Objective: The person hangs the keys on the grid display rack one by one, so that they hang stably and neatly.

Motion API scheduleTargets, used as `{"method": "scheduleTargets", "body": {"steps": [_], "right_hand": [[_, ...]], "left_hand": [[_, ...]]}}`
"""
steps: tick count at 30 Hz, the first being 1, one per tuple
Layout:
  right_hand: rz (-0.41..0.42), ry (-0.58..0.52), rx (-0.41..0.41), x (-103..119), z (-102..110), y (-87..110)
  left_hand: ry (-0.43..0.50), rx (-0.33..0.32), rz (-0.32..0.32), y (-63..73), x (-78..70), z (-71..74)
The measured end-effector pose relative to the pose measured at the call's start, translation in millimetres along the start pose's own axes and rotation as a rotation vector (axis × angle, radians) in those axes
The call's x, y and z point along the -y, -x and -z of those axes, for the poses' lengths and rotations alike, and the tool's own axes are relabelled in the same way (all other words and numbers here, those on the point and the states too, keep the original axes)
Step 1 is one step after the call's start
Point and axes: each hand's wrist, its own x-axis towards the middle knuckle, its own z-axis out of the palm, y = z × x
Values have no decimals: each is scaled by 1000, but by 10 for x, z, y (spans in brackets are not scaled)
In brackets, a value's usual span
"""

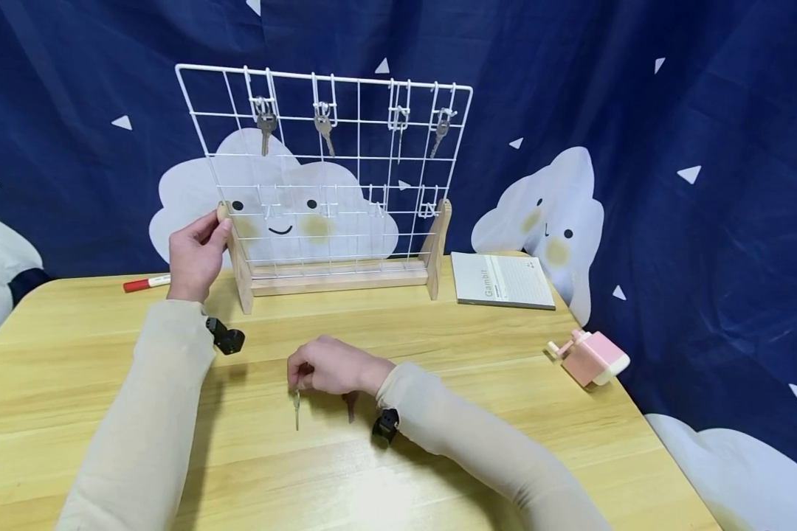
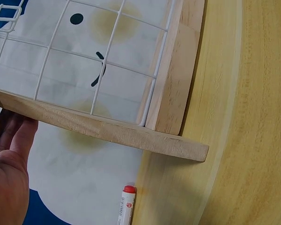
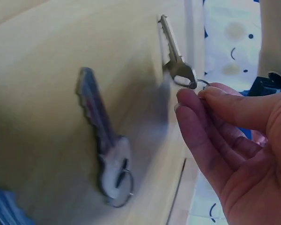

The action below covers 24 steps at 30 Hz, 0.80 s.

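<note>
My left hand (image 1: 195,254) holds the upper end of the left wooden upright (image 2: 103,124) of a white wire grid rack (image 1: 359,157). Between thumb and fingertips, my right hand (image 1: 335,366) pinches the ring of a silver key (image 3: 172,42), whose blade hangs down just above or against the table. Another key (image 3: 114,159) with a ring lies on the table, partly behind the right wrist in the head view. Several keys hang from the upper hooks, among them a left one (image 1: 266,131) and a right one (image 1: 441,133).
A lower row of white hooks (image 1: 428,209) is on the grid. The notebook (image 1: 501,280) lies right of the rack, a pink crank device (image 1: 591,359) near the table's right edge. A red-capped marker (image 1: 147,283) lies behind the left hand. A blue patterned curtain (image 1: 724,243) hangs behind.
</note>
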Motion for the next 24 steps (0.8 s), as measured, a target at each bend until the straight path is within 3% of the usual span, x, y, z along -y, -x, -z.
{"method": "scheduleTargets", "body": {"steps": [12,24], "right_hand": [[93,-86,-61,87,167,65],[165,-80,-169,125,409,117]], "left_hand": [[-16,5,10,24,5,21],[1,8,3,0,23,7]]}}
